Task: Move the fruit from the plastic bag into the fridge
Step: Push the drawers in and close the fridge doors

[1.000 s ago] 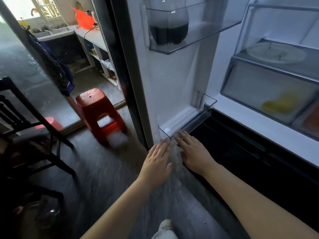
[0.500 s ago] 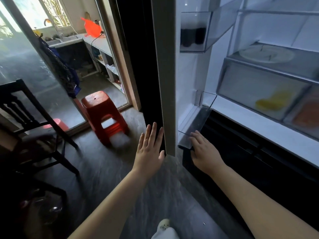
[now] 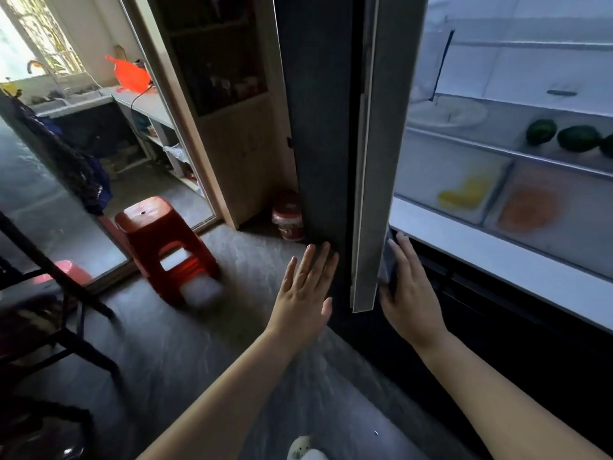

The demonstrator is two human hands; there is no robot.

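The fridge door (image 3: 331, 127) stands edge-on in the middle of the view, dark outside, pale inside. My left hand (image 3: 306, 290) presses flat on its dark outer face near the bottom corner. My right hand (image 3: 409, 293) lies with straight fingers against the door's inner side, at the low door bin. Inside the fridge (image 3: 497, 247), dark green fruit (image 3: 577, 138) sit on a glass shelf. Below them, yellow fruit (image 3: 464, 193) and orange fruit (image 3: 528, 209) show through frosted drawers. No plastic bag is visible.
A red plastic stool (image 3: 164, 244) stands on the grey floor left of the door. A dark chair (image 3: 49, 310) is at far left. A red-and-white container (image 3: 288, 216) sits by the wooden cabinet (image 3: 232, 111). A white plate (image 3: 446, 111) rests on the fridge shelf.
The fridge door has swung from wide open to edge-on, toward the fridge. My left hand moved onto its outer face; my right hand stayed at the inner bottom bin.
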